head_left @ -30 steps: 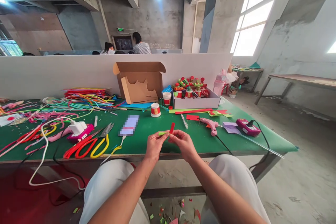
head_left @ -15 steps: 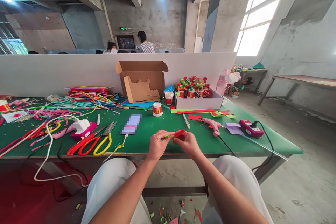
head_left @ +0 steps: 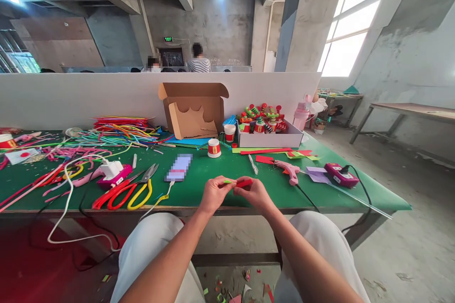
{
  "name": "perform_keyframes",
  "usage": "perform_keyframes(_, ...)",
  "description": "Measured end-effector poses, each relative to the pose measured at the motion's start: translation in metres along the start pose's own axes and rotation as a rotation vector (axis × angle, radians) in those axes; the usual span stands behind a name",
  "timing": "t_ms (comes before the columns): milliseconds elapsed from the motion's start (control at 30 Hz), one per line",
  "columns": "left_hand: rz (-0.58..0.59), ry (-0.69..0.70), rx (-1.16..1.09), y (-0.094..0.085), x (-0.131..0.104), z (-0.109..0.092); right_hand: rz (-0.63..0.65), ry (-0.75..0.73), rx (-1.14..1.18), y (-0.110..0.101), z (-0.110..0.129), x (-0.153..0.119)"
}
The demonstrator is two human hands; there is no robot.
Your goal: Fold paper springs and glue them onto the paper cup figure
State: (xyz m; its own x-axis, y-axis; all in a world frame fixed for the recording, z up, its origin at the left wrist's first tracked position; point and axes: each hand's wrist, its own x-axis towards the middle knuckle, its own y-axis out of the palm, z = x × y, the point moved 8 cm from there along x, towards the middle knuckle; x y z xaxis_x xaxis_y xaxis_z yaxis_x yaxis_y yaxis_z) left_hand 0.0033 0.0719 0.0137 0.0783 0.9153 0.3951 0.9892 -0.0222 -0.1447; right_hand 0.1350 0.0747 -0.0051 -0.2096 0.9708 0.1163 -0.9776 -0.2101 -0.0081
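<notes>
Above the desk's (head_left: 194, 191) near edge, the left hand (head_left: 214, 195) pinched a green strip (head_left: 227, 182) and the right hand (head_left: 255, 194) a red strip (head_left: 244, 182), both seemingly unfinished. Toward the far edge, the nearer cup (head_left: 213, 148) looked part-made; the box (head_left: 270, 140) held apparently completed figures (head_left: 260, 125).

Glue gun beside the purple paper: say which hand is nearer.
Right. The right hand is left of the glue gun, not touching it; the left hand is farther left, beyond the right.
</notes>
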Motion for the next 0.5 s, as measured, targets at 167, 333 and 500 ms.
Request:
perform_keyframes(167, -0.044, -0.116, -0.135, 0.002, -0.001, 0.017, -0.066, 0.044, 0.161, 0.003, -0.003, 0.0)
perform_keyframes(333, -0.038, -0.216, -0.342, 0.015, -0.005, 0.025, -0.096, 0.048, 0.298, 0.007, -0.005, -0.002)
perform_keyframes(500, -0.129, -0.283, -0.436, 0.014, -0.006, 0.025, -0.075, 0.045, 0.325, 0.013, -0.005, -0.004)
